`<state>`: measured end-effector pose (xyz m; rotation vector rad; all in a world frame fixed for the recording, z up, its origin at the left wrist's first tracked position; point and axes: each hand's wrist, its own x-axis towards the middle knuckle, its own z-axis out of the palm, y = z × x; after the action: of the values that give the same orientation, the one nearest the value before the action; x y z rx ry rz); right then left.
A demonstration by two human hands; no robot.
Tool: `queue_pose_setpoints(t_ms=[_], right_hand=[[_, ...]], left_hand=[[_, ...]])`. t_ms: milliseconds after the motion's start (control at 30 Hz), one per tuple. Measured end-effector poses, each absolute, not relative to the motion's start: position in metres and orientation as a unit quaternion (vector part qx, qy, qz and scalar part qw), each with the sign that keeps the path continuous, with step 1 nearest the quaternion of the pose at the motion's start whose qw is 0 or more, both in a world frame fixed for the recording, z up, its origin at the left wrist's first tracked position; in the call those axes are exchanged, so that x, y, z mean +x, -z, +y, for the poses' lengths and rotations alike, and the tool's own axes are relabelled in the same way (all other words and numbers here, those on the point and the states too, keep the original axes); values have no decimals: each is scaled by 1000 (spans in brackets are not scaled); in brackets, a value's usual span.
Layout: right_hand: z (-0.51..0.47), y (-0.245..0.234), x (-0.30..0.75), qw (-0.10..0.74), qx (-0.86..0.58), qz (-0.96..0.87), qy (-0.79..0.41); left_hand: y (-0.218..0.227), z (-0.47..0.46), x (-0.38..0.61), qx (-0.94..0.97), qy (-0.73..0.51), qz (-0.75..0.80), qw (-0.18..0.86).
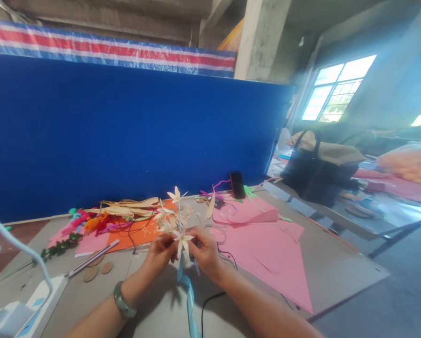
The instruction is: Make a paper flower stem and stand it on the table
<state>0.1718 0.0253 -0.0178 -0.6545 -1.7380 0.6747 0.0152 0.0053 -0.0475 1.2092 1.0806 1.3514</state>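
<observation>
Near the table's front, both hands meet around a spray of cream artificial flowers [183, 240] with pointed petals that look like dried husk. Below them runs a stem with light blue ribbon [191, 300] wound on it, trailing toward me. From the left, my left hand [160, 252] pinches the spray just under a front blossom. My right hand [206, 251] closes on the same spot from the right. The fingertips are partly hidden behind petals. Another blossom [177, 195] rises above the hands on a pale blue stem.
Orange paper [136, 234], dried husk strips [129, 208] and colourful fuzzy pieces [90, 223] lie left. Pink sheets [266, 253] spread right, below a phone [237, 185] leaning on the blue partition [126, 131]. A power strip [44, 305] and wooden discs [90, 273] are front left.
</observation>
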Motion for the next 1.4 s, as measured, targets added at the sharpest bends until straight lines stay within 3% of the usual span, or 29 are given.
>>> queue_pose_setpoints(t_ms=[400, 600, 1000, 1400], right_hand=[[24, 14, 175, 542, -240, -774, -223], [24, 10, 176, 524, -247, -774, -255], [23, 6, 176, 510, -254, -749, -337], [25, 10, 179, 505, -231, -792, -254]], left_hand=[[27, -3, 20, 515, -567, 441, 467], [11, -10, 22, 509, -536, 467, 486], [21, -7, 19, 544, -533, 450, 466], [21, -6, 23, 470, -560, 458, 505]])
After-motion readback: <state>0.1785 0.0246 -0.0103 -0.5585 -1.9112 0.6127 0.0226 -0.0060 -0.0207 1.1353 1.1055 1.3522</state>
